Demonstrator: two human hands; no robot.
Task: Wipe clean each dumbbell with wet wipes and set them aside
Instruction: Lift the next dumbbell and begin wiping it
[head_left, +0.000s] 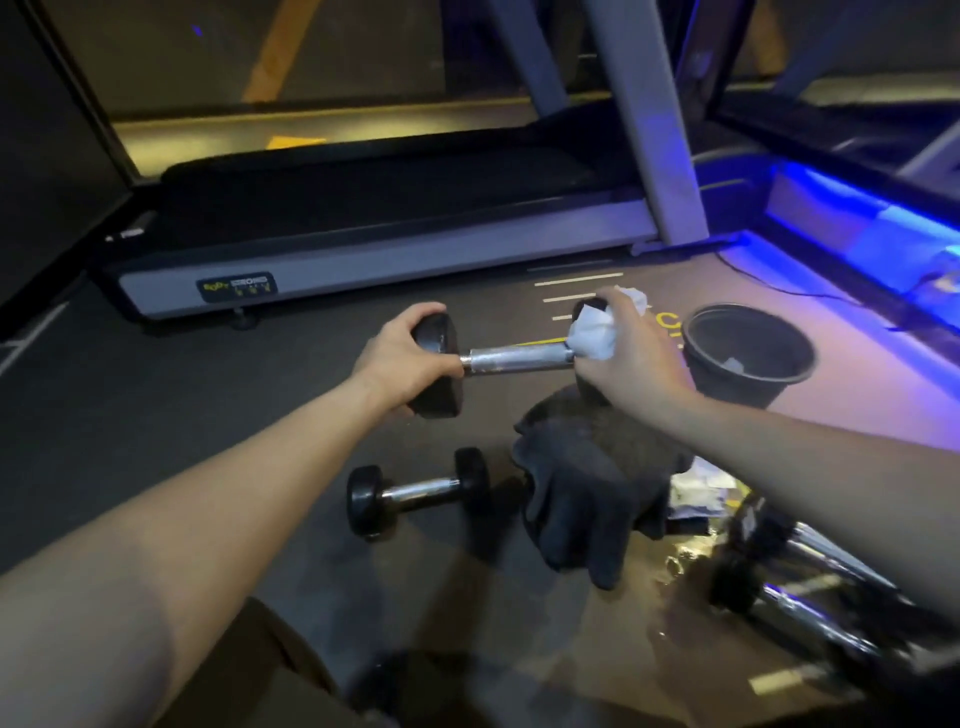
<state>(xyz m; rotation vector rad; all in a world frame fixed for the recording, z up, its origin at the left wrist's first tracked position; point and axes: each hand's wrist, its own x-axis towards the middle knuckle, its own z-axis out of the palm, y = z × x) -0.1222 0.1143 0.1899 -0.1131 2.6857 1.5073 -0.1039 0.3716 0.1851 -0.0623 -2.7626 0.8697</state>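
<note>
The left hand (400, 358) is curled around the black end of a dumbbell (514, 358) and holds it up off the floor (156, 415). The right hand (631, 353) grips a white wet wipe (592, 335) and wraps it around the other end of the same dumbbell, where the shiny bar meets the weight. The bar runs sideways between the two hands.

A second, smaller dumbbell (418, 491) lies flat on the floor, below the held one and close to the person. Just to its right sits a dark cloth (587, 478), bunched in a heap. A black bucket (748, 353) stands on the floor to the right of the right hand, with something pale inside it. Some white wipes (698, 491) lie on the floor under the right arm. More dumbbells (795, 577) with shiny bars lie near the bottom right, but they look blurry. A treadmill (363, 228) stands on the far side of the floor.
</note>
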